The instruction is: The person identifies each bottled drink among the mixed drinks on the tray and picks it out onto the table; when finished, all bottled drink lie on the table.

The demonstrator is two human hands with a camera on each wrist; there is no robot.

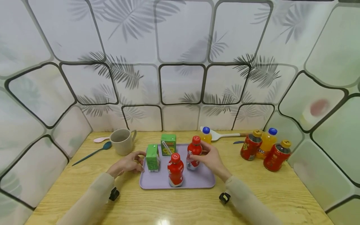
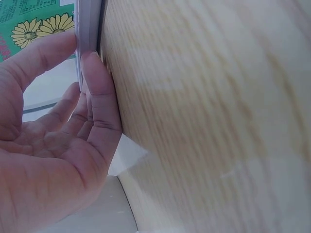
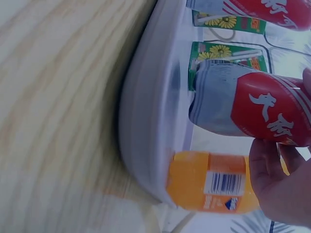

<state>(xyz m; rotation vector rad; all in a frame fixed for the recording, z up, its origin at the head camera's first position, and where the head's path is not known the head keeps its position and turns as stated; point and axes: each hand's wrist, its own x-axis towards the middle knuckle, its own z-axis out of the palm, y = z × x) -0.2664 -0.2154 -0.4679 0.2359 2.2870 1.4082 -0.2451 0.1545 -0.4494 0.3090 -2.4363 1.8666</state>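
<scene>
My left hand (image 1: 130,163) pinches the left rim of a lilac tray (image 1: 194,183); in the left wrist view its fingertips (image 2: 97,73) lie along that edge. A red-capped bottle (image 1: 193,153) with a red and white label is held by my right hand (image 1: 211,157) over the tray's right half. The right wrist view shows the same bottle (image 3: 262,104) with fingers around its upper part. A similar bottle (image 1: 175,172) stands at the tray's front middle. Two green drink cartons, one left (image 1: 152,157) and one at the back (image 1: 168,144), stand on the tray.
An orange drink bottle (image 1: 206,135) is partly hidden behind my right hand. Two dark bottles with yellow caps (image 1: 251,147) and another orange bottle (image 1: 267,143) stand at right. A beige mug (image 1: 122,143), a teal spoon (image 1: 92,155) and a pink spoon (image 1: 101,139) lie left; a white spatula (image 1: 217,135) behind.
</scene>
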